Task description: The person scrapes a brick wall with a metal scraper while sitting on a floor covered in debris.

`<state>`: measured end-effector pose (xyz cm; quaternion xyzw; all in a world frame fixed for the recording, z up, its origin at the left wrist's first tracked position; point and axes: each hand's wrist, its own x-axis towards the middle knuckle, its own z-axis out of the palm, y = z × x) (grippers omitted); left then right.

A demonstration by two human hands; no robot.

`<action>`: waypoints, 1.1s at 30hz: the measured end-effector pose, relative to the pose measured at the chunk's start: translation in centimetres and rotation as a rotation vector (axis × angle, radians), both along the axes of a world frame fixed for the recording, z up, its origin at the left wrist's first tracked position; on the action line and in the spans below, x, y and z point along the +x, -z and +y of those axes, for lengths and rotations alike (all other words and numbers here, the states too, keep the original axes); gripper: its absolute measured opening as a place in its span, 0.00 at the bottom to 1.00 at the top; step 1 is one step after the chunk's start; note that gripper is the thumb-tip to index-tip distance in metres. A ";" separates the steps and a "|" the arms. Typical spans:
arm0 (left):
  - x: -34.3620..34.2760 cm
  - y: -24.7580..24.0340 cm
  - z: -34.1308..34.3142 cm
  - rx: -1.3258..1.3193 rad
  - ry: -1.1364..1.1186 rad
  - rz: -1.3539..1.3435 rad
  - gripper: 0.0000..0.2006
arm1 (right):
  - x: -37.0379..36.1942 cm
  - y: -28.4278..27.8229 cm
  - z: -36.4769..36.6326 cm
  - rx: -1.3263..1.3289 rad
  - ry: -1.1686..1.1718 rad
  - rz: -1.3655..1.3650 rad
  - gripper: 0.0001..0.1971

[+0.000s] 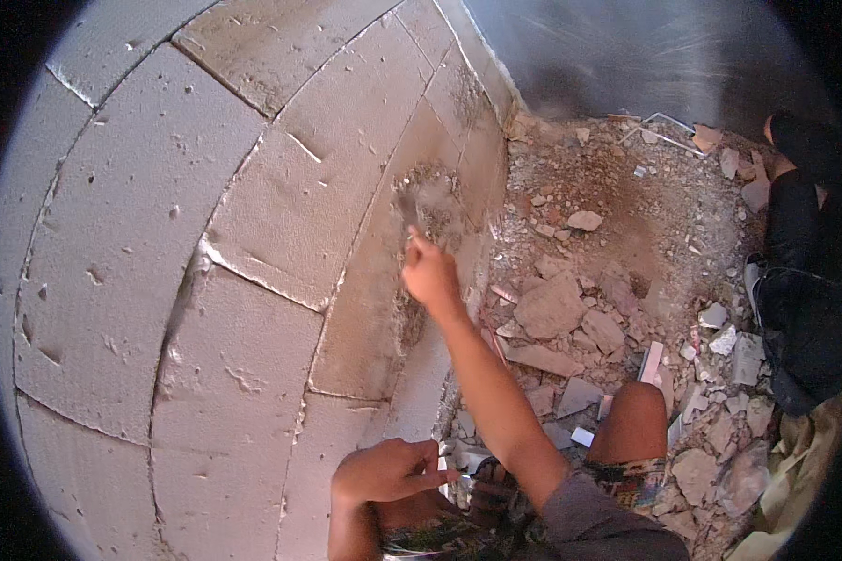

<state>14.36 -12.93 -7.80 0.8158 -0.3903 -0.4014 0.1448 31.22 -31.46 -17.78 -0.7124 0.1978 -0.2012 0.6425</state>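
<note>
My right hand [430,271] is closed around a short grey tool, blurred by motion, whose kind I cannot make out. The tool's end [408,208] is at a rough broken patch [432,187] low on the block wall [281,201]. Dust hangs over this patch, and a crumbling groove [408,323] runs down from it. Nearer to me, my left hand [388,470] hangs bent at the wrist beside the wall's foot. Its thumb and fingers are apart, and nothing shows between them.
Broken chunks and rubble [552,309] cover the ground right of the wall. A smooth grey surface [627,56] rises at the far end. Dark cloth [805,280] lies along the right side, near a bent thin frame [664,122]. My bare knee [631,421] juts over the debris.
</note>
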 end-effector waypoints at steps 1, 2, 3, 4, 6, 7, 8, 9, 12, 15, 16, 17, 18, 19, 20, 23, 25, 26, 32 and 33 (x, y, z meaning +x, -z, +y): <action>-0.2 -0.1 -0.1 -0.002 -0.002 0.004 0.23 | -0.5 0.7 -1.1 0.010 -0.032 0.061 0.21; -0.2 -0.6 -0.3 0.065 -0.011 -0.010 0.23 | -0.9 0.9 -1.7 0.006 -0.031 0.049 0.21; -0.3 -0.8 -0.3 0.137 -0.021 -0.010 0.23 | -1.5 1.6 -1.7 0.030 0.003 0.020 0.21; -0.2 -0.7 -0.1 0.140 -0.021 -0.010 0.23 | -2.1 2.2 -1.5 0.054 0.038 -0.009 0.21; 0.0 -0.6 0.4 0.082 0.002 0.006 0.24 | -3.8 1.2 -1.2 0.039 -0.004 0.057 0.21; -0.1 -0.6 0.5 0.086 -0.002 0.005 0.24 | -4.0 1.3 -0.7 0.026 -0.003 0.005 0.21; -0.1 -0.6 0.4 0.058 -0.009 0.005 0.24 | -4.1 1.1 -0.7 0.010 0.004 -0.050 0.21; -0.2 -0.5 0.1 0.028 -0.013 0.007 0.24 | -3.2 0.9 -1.0 0.007 0.009 -0.052 0.21; -0.2 -0.1 -0.1 0.033 0.031 -0.015 0.23 | 0.3 -0.1 -1.0 -0.025 -0.045 -0.081 0.20; -0.1 -0.6 -0.7 0.116 -0.010 -0.014 0.23 | 0.4 1.1 -1.2 -0.041 0.040 -0.077 0.20; -0.4 -0.4 -0.8 0.107 -0.008 -0.010 0.23 | -0.3 2.0 -1.8 -0.049 0.041 -0.074 0.20; -0.6 -0.6 -0.7 0.106 -0.019 0.000 0.23 | -0.9 2.3 -1.9 -0.026 0.054 -0.076 0.20; -0.6 -0.8 -0.5 0.109 -0.037 0.013 0.23 | -1.8 1.7 -1.8 0.001 0.062 -0.075 0.19; -0.5 -0.8 -0.2 0.117 -0.040 0.007 0.23 | -2.7 1.1 -1.6 0.042 0.020 0.011 0.19; -0.4 -0.8 -0.1 0.109 -0.042 0.015 0.22 | -3.1 0.7 -1.5 0.045 0.020 0.007 0.19; -0.4 -0.8 -0.1 0.097 -0.039 0.011 0.21 | -1.9 0.6 -0.9 -0.017 0.003 -0.101 0.21; -0.2 -0.2 -1.6 0.054 0.007 0.014 0.21 | 2.0 1.8 -2.6 -0.106 -0.002 -0.251 0.21; -0.2 -0.3 -1.1 0.069 0.016 -0.031 0.22 | 1.9 0.3 -2.0 -0.088 -0.016 -0.254 0.21; -0.5 -0.3 -1.0 0.117 0.008 0.024 0.24 | -1.9 1.6 -2.6 -0.045 -0.017 -0.091 0.21; -0.5 -0.5 -0.9 0.154 0.006 0.037 0.24 | -2.3 1.5 -2.1 -0.048 -0.018 -0.075 0.21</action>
